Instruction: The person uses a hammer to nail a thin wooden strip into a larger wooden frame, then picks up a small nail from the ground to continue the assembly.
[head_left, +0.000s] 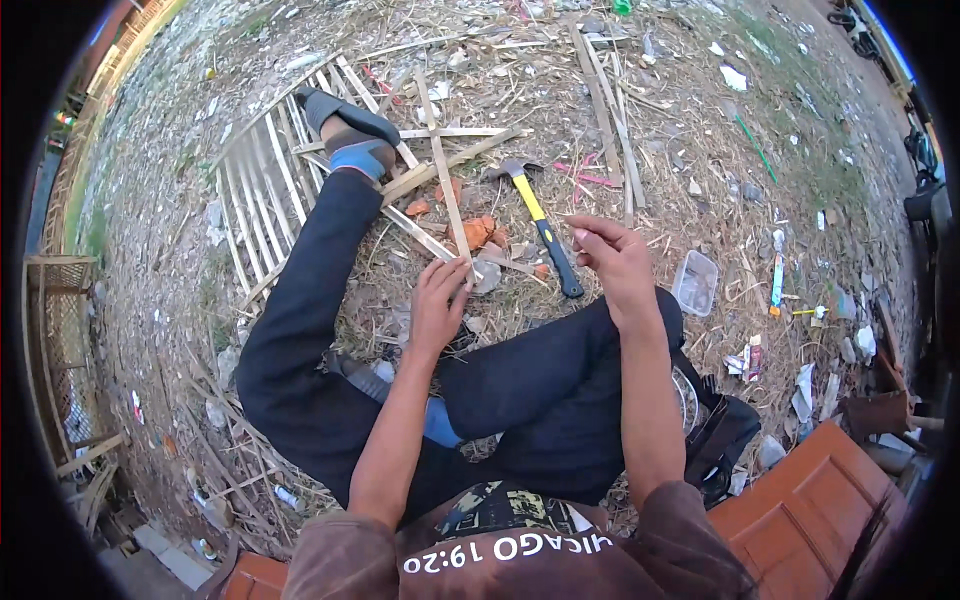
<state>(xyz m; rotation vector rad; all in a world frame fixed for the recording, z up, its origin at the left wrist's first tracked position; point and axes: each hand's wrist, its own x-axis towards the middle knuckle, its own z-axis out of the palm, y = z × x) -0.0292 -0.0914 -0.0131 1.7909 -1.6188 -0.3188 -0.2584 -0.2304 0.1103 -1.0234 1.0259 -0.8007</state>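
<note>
My left hand (pixel 437 305) is closed around the near end of a thin wooden strip (pixel 441 170), where it meets another pale strip (pixel 413 232). Off to the right, my right hand (pixel 615 262) is raised over my bent knee with thumb and forefinger pinched together. Whatever it holds, if anything, is too small to name. Between the hands a claw hammer (pixel 549 243) with a yellow and black handle lies on the ground, its head pointing away. The strips belong to a slatted wooden frame (pixel 262 190), and my left foot rests on it.
Broken orange brick pieces (pixel 478 233) lie beside the strips. A clear plastic tub (pixel 694 284) sits right of my knee, near a black bag (pixel 728 440). Longer wooden slats (pixel 612 120) lie farther off. Brown wooden panels (pixel 815 510) are behind me at right. Litter and straw cover the ground.
</note>
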